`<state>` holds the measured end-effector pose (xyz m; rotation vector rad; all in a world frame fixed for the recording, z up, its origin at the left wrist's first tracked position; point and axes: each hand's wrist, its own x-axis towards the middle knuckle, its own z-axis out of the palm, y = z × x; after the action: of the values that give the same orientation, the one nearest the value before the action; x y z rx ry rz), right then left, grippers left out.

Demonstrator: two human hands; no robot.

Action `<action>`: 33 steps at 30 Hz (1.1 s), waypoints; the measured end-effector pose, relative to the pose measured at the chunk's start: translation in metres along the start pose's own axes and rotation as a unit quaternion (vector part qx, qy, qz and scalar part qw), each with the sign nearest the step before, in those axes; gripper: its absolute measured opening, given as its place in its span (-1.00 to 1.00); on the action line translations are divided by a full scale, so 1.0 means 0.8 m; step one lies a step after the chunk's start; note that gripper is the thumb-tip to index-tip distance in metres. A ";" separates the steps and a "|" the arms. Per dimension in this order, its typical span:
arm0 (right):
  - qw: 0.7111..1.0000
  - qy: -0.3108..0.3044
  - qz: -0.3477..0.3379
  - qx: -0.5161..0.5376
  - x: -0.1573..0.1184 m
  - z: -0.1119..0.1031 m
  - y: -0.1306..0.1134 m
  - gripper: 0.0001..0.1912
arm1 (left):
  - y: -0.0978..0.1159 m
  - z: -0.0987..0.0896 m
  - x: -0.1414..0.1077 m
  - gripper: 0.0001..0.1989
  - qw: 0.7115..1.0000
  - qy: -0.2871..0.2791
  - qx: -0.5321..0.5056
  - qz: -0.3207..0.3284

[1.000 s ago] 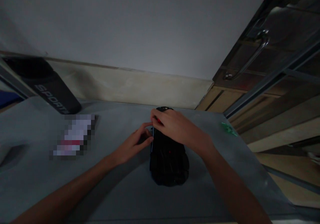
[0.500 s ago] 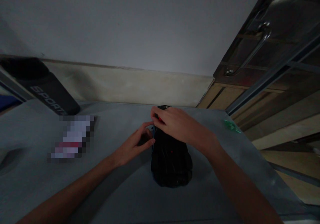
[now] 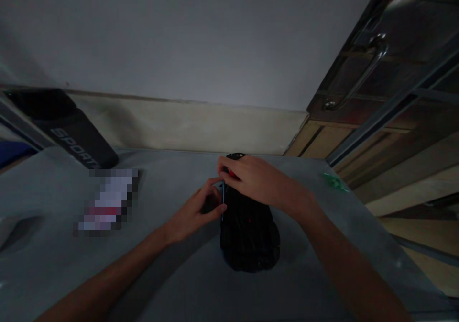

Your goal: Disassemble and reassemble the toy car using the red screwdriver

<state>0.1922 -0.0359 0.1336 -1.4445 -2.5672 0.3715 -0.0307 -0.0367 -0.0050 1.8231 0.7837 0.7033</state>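
A black object shaped like a toy car [image 3: 250, 236] lies on the grey table, its long side running away from me. My right hand [image 3: 247, 178] rests over its far part, fingers bent together at its left edge, with a bit of red showing beneath them. What those fingers pinch, if anything, is hidden. My left hand [image 3: 201, 209] is at the left side of the black object, thumb and index finger apart and their tips touching its edge.
On the left stand a dark bottle [image 3: 79, 138] marked SPORT and, before it, a blurred flat box [image 3: 109, 200]. A green crumpled wrapper [image 3: 335, 182] lies near the table's right edge. A pale wall [image 3: 193, 126] closes the back.
The whole view has shifted slightly, so things appear a little to the right and lower. Both hands keep nearly the same hold on the black object.
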 end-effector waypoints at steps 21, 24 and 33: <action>1.000 -0.005 0.011 -0.016 -0.001 0.001 -0.006 -0.85 | -0.002 0.000 -0.001 -0.36 1.000 0.003 0.010 0.004; 0.999 0.000 0.022 -0.033 0.001 0.001 -0.005 -0.84 | -0.003 0.000 0.000 -0.38 1.000 0.001 0.010 0.003; 1.000 -0.002 0.002 -0.020 0.001 -0.001 -0.006 -0.78 | -0.001 -0.002 -0.001 -0.48 1.000 0.001 0.006 -0.009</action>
<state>0.1879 -0.0377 0.1355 -1.4637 -2.5891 0.3269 -0.0323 -0.0360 -0.0052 1.8241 0.8066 0.6894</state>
